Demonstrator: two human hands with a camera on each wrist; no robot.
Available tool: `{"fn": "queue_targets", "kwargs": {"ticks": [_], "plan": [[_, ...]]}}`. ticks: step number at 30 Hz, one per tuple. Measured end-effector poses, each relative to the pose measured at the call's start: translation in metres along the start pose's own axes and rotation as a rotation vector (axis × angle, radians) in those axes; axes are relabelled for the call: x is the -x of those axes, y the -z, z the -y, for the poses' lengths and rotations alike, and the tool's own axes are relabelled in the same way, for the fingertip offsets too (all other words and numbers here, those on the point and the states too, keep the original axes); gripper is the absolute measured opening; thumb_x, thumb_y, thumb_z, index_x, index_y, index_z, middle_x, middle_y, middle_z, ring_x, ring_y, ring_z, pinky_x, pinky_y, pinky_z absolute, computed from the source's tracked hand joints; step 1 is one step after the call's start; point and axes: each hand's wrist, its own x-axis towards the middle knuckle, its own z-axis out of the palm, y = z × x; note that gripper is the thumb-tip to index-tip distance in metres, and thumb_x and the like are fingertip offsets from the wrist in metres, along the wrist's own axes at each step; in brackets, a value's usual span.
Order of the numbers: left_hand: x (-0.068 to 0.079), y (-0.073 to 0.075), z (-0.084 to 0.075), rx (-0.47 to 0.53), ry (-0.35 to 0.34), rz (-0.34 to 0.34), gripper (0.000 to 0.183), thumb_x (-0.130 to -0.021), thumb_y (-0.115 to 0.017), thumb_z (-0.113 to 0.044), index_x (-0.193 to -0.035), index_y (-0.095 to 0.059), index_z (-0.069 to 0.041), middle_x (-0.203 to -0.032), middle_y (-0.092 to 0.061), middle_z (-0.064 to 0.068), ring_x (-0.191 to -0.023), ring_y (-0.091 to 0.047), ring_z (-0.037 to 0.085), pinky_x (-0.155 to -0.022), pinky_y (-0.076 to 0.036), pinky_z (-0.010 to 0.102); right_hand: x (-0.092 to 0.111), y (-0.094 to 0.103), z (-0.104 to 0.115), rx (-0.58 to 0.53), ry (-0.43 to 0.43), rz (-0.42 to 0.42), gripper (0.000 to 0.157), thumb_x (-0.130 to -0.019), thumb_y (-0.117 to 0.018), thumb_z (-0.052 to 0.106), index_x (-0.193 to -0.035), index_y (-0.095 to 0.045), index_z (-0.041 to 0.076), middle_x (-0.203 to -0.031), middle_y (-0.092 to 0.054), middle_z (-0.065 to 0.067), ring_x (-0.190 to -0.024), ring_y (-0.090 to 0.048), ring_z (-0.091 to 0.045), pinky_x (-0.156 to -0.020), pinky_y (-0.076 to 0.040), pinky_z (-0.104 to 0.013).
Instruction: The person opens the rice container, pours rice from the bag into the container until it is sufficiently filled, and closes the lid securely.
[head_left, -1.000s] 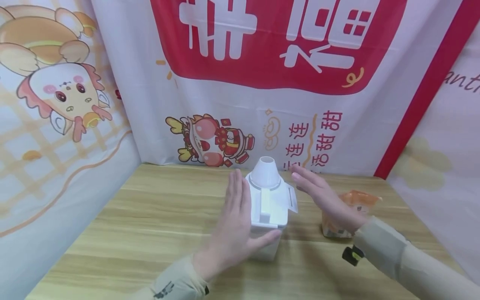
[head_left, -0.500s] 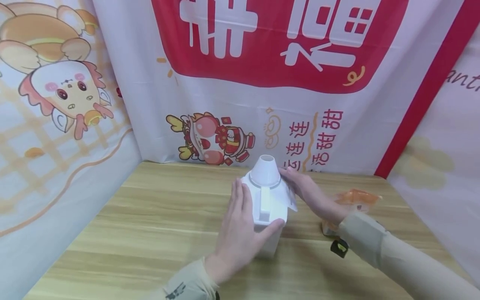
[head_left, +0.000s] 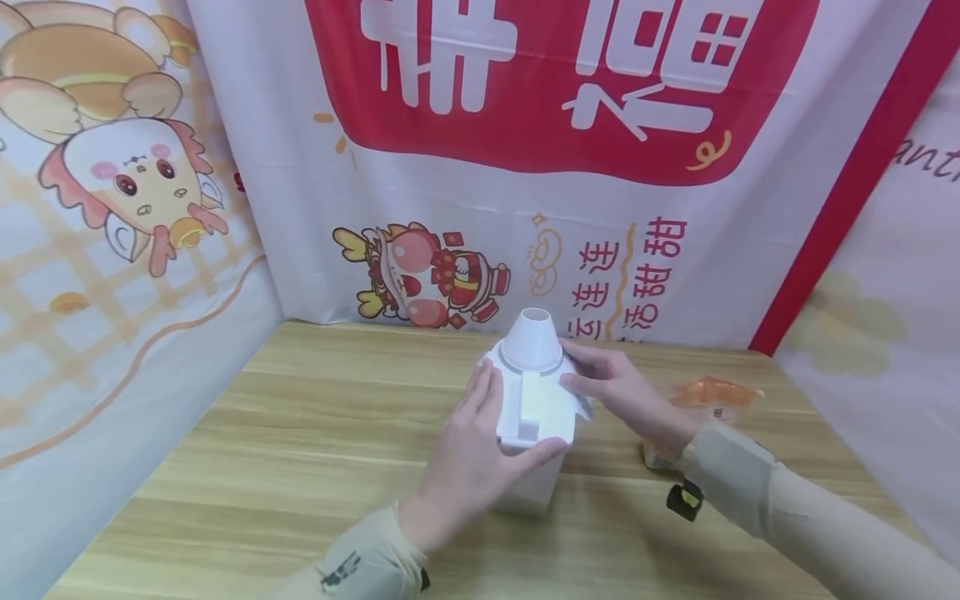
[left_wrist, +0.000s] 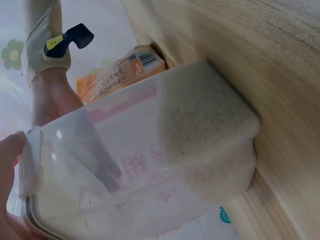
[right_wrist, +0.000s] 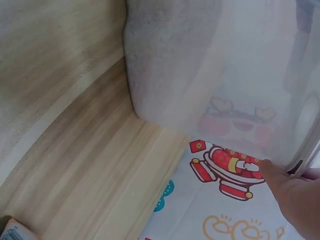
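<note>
A tall translucent storage container [head_left: 528,483] stands on the table, with pale grains [left_wrist: 210,110] filling its lower part in the left wrist view. Its white lid [head_left: 553,408] carries a cone-shaped spout [head_left: 531,343]. My left hand [head_left: 463,454] holds the lid's left and near edges, its thumb along the near side by a white latch [left_wrist: 31,162]. Over at the far right corner, my right hand [head_left: 626,392] grips the lid's edge, thumb on top and fingers down the side. A side flap [head_left: 583,408] sticks out below that hand, partly covered by it.
An orange-and-white packet [head_left: 712,394] stands on the table to the right, partly behind the right forearm. The wooden table [head_left: 300,450] ends at a printed cloth backdrop [head_left: 315,283], close behind the container.
My right hand has come in from the right, from apart to gripping the lid's far right corner. My left hand has settled against the lid, and its thumb now lies along the near edge.
</note>
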Motion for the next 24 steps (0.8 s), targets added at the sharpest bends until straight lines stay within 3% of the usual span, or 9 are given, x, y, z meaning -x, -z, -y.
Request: {"fn": "queue_targets", "kwargs": {"ticks": [4, 8, 17, 24], "plan": [[-0.003, 0.003, 0.008, 0.059, -0.047, 0.01, 0.11, -0.074, -0.068, -0.073, -0.143, -0.042, 0.008, -0.148, -0.037, 0.025, -0.136, -0.037, 0.033, -0.106, -0.036, 0.041, 0.007, -0.002, 0.0, 0.025, -0.02, -0.042, 0.064, -0.094, -0.068, 0.029, -0.15, -0.041, 0.017, -0.151, -0.042, -0.005, -0.134, -0.043, -0.027, -0.108, -0.036, -0.048], [-0.008, 0.007, 0.02, 0.133, -0.098, 0.058, 0.109, -0.071, -0.071, -0.073, -0.145, -0.043, 0.001, -0.149, -0.038, 0.017, -0.134, -0.042, 0.025, -0.105, -0.039, 0.036, 0.017, -0.007, 0.004, 0.055, -0.051, -0.115, 0.067, -0.092, -0.071, 0.026, -0.15, -0.04, 0.011, -0.148, -0.045, -0.012, -0.131, -0.047, -0.03, -0.106, -0.039, -0.047], [-0.023, 0.015, 0.048, 0.281, -0.174, 0.227, 0.103, -0.069, -0.08, -0.064, -0.146, -0.044, -0.005, -0.151, -0.039, 0.006, -0.134, -0.039, 0.014, -0.106, -0.039, 0.034, 0.039, -0.028, 0.024, -0.057, -0.121, -0.285, 0.069, -0.09, -0.073, 0.014, -0.148, -0.039, 0.003, -0.149, -0.041, -0.016, -0.136, -0.04, -0.029, -0.108, -0.037, -0.036], [-0.039, 0.024, 0.07, 0.348, -0.221, 0.353, 0.099, -0.067, -0.085, -0.057, -0.147, -0.047, -0.011, -0.149, -0.043, -0.004, -0.133, -0.041, 0.006, -0.106, -0.039, 0.035, 0.049, -0.04, 0.032, -0.108, -0.184, -0.38, 0.072, -0.087, -0.077, 0.015, -0.148, -0.041, 0.002, -0.149, -0.042, -0.016, -0.136, -0.04, -0.028, -0.107, -0.038, -0.035]]}}
